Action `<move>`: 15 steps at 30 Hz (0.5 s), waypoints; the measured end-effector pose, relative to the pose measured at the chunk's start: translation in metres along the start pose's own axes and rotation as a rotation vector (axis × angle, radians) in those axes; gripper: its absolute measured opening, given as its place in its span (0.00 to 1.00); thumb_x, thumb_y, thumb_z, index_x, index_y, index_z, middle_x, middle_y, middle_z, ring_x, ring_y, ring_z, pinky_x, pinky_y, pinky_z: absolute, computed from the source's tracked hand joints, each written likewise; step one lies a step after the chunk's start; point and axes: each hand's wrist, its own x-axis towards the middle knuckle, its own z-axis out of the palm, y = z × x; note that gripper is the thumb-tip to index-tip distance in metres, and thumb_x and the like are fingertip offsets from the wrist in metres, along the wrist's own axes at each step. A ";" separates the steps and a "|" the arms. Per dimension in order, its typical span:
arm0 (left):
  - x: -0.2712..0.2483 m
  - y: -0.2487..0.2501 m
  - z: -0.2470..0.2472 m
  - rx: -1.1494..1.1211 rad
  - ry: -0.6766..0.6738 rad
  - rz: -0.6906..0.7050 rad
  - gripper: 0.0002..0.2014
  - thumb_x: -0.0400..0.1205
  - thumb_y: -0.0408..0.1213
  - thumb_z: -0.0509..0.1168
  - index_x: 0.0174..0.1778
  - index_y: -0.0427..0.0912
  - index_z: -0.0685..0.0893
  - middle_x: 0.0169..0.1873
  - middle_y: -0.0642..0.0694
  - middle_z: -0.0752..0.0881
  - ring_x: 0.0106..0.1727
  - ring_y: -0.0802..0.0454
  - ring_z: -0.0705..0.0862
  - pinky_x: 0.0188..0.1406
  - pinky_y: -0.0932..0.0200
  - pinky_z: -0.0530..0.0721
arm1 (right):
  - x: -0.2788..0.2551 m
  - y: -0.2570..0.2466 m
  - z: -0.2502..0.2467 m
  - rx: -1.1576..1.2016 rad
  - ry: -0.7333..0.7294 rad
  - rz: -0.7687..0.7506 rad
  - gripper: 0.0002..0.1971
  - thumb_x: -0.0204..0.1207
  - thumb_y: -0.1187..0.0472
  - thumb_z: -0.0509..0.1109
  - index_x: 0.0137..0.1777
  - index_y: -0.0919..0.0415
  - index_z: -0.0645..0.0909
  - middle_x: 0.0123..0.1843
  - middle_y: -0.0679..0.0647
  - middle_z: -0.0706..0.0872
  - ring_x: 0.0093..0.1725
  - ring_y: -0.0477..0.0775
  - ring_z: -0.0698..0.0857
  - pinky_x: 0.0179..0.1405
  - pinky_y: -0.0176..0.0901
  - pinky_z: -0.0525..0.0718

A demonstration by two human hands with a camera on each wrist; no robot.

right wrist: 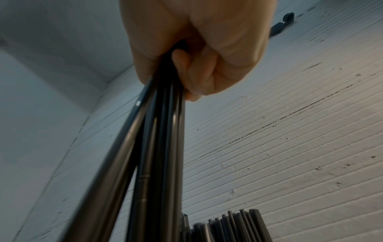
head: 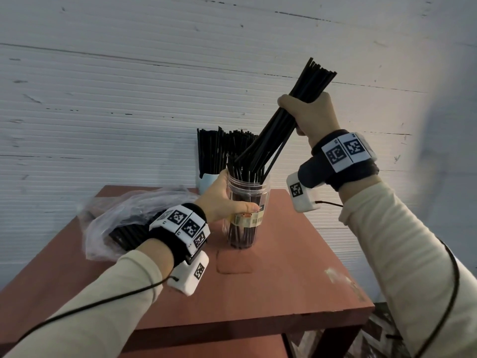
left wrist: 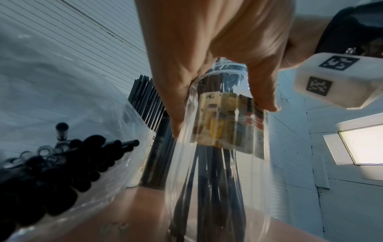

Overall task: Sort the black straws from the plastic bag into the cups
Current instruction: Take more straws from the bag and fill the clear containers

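My left hand [head: 227,200] grips a clear plastic cup [head: 246,218] that stands on the reddish table [head: 284,280] and holds several black straws; its fingers [left wrist: 178,104] and thumb wrap the cup [left wrist: 217,163] near the yellow label. My right hand [head: 308,112] holds a bundle of black straws [head: 284,117] tilted, with their lower ends at the cup's mouth. In the right wrist view the fist [right wrist: 196,54] is closed around the bundle [right wrist: 157,147]. A clear plastic bag [head: 124,218] with more black straws [left wrist: 47,180] lies left of the cup.
A second, pale blue cup [head: 206,180] packed with black straws [head: 222,151] stands behind at the table's back edge, against a white ribbed wall. Bare tabletop lies in front and to the right; the table's front edge and right edge are close.
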 end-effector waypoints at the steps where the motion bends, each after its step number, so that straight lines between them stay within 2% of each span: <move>1: 0.000 0.001 0.000 0.010 -0.004 -0.002 0.42 0.68 0.33 0.81 0.74 0.48 0.65 0.58 0.58 0.81 0.58 0.68 0.79 0.62 0.64 0.75 | 0.000 0.000 0.001 -0.009 -0.007 -0.009 0.18 0.67 0.62 0.71 0.24 0.53 0.64 0.23 0.48 0.66 0.19 0.46 0.63 0.19 0.35 0.61; 3: 0.000 0.000 -0.001 0.014 -0.007 -0.006 0.43 0.68 0.34 0.81 0.75 0.47 0.64 0.59 0.58 0.81 0.58 0.65 0.80 0.62 0.64 0.74 | -0.001 0.001 0.004 -0.027 -0.012 -0.019 0.18 0.68 0.62 0.71 0.24 0.54 0.64 0.22 0.47 0.67 0.18 0.45 0.64 0.19 0.34 0.62; 7: 0.001 -0.003 -0.001 0.012 -0.001 -0.011 0.44 0.67 0.35 0.82 0.76 0.48 0.65 0.61 0.56 0.82 0.62 0.59 0.80 0.68 0.57 0.75 | 0.000 -0.002 0.008 -0.025 0.014 0.003 0.16 0.67 0.60 0.71 0.26 0.55 0.66 0.24 0.49 0.67 0.19 0.47 0.64 0.20 0.36 0.63; 11: 0.001 -0.001 -0.001 0.053 -0.006 -0.006 0.44 0.67 0.38 0.82 0.76 0.49 0.65 0.59 0.59 0.81 0.60 0.62 0.79 0.64 0.61 0.73 | 0.001 -0.007 0.008 0.013 0.034 -0.012 0.15 0.68 0.60 0.71 0.28 0.55 0.67 0.24 0.48 0.69 0.19 0.46 0.65 0.19 0.36 0.64; 15: 0.000 0.000 -0.001 0.039 -0.004 -0.010 0.43 0.68 0.36 0.81 0.76 0.49 0.64 0.57 0.61 0.80 0.58 0.64 0.79 0.58 0.66 0.72 | -0.008 0.003 0.008 -0.035 0.018 -0.036 0.14 0.69 0.60 0.72 0.27 0.55 0.71 0.24 0.45 0.73 0.19 0.40 0.71 0.19 0.33 0.69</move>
